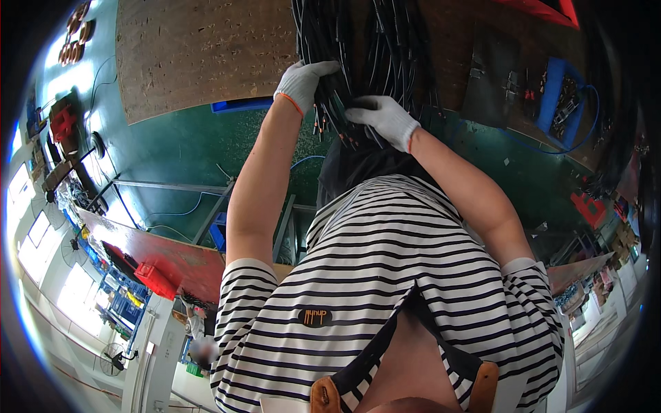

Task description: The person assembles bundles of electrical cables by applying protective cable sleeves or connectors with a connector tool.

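A thick bundle of black cables (323, 34) hangs over the front edge of the brown wooden workbench (200, 55). Its lower ends show bare, copper-coloured tips. My left hand (301, 84), in a white knitted glove with an orange cuff, is closed on the bundle's left side, its thumb across the cables. Lower and to the right, my right hand (387, 121), gloved alike, has thumb and fingers closed around cables near their ends; its fingertips are partly hidden among them. A second bundle of black cables (394, 41) lies just right of the first on the bench.
At the bench's right lies a blue tray (561, 100) of small metal parts, beside a dark mat (490, 76). A blue cord (551, 150) loops along that edge. Metal frame bars (172, 184) stand at the lower left, near a red bin (155, 279) on another table.
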